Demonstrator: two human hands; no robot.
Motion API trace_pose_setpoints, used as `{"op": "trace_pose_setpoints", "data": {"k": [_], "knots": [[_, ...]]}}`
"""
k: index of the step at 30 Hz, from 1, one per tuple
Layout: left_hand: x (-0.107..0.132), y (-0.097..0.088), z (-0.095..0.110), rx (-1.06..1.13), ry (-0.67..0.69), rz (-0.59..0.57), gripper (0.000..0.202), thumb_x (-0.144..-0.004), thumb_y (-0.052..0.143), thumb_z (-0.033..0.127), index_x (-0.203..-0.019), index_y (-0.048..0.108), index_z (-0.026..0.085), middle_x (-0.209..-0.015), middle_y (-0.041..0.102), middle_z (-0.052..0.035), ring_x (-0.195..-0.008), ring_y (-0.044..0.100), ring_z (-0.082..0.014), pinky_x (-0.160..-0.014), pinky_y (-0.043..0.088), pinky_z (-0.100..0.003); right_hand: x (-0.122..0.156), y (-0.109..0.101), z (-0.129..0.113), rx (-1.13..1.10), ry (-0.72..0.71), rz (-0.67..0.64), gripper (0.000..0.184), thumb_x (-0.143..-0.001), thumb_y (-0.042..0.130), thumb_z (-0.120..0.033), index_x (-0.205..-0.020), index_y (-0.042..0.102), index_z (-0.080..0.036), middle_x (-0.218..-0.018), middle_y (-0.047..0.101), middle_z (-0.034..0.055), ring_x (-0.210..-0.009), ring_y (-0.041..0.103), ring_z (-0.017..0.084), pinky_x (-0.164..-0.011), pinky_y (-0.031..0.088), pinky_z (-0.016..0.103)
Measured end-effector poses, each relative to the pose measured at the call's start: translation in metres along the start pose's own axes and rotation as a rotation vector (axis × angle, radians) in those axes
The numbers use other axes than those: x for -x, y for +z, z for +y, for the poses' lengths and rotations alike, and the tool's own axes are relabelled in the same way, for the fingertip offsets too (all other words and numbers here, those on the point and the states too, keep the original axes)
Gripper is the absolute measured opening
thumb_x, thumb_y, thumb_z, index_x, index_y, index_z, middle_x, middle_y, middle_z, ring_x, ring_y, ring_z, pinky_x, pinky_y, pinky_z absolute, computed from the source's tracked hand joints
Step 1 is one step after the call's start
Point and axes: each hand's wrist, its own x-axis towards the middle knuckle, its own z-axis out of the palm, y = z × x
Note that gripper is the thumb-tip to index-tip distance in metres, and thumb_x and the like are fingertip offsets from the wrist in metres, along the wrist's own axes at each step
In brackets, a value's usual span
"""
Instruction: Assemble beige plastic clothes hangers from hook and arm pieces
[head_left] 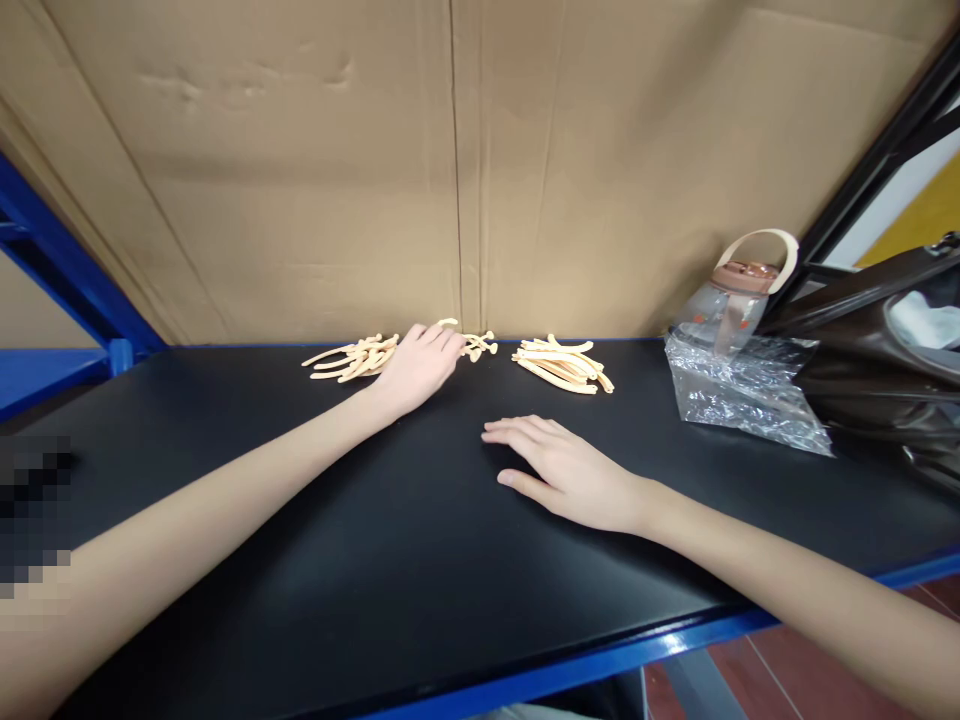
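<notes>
My left hand reaches to the back of the black table, fingers bent down over small cream-coloured pieces. Past its fingertips shows the tip of one cream piece; the fingers hide the rest. Left of this hand lies a loose pile of thin, curved cream stalks with knobby ends. Just to its right are a few similar stalks with small rounded heads. My right hand rests palm down over the table, fingers stretched and thumb apart, holding nothing. Beyond it sits a bundle of thicker cream tube-like sticks.
A clear bottle with a pinkish lid and looped handle stands at the back right. Crumpled clear plastic wrap lies before it, beside a dark shiny bag. Cardboard walls the back. A blue edge bounds the black tabletop.
</notes>
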Motion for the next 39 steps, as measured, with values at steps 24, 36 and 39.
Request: {"op": "trace_pose_setpoints", "data": {"k": [24, 36, 39], "knots": [[0.072, -0.063, 0.060, 0.513, 0.109, 0.044, 0.025, -0.097, 0.041, 0.021, -0.116, 0.057, 0.021, -0.093, 0.068, -0.0007, -0.081, 0.062, -0.0130, -0.063, 0.047, -0.022, -0.032, 0.001, 0.016, 0.304, -0.140, 0.020, 0.027, -0.091, 0.040, -0.005, -0.104, 0.061, -0.016, -0.107, 0.063, 0.0069, -0.094, 0.056, 0.019, -0.076, 0.051, 0.032], [0.070, -0.061, 0.053, 0.901, -0.360, -0.034, 0.025, -0.095, 0.044, 0.041, -0.103, 0.061, 0.024, -0.092, 0.072, 0.0015, -0.081, 0.067, -0.0138, -0.068, 0.051, -0.023, -0.031, -0.001, 0.011, 0.277, -0.120, 0.028, 0.029, -0.099, 0.038, -0.036, -0.101, 0.061, -0.017, -0.100, 0.064, 0.0068, -0.091, 0.057, 0.018, -0.079, 0.049, 0.032], [0.066, -0.058, 0.047, 1.052, -0.480, -0.063, 0.029, -0.093, 0.046, 0.046, -0.099, 0.063, 0.022, -0.086, 0.070, -0.0007, -0.080, 0.066, -0.0162, -0.063, 0.051, -0.024, -0.031, -0.001, 0.011, 0.267, -0.118, 0.028, 0.029, -0.100, 0.035, -0.032, -0.100, 0.061, -0.018, -0.101, 0.064, 0.0057, -0.092, 0.058, 0.017, -0.081, 0.048, 0.030]]}}
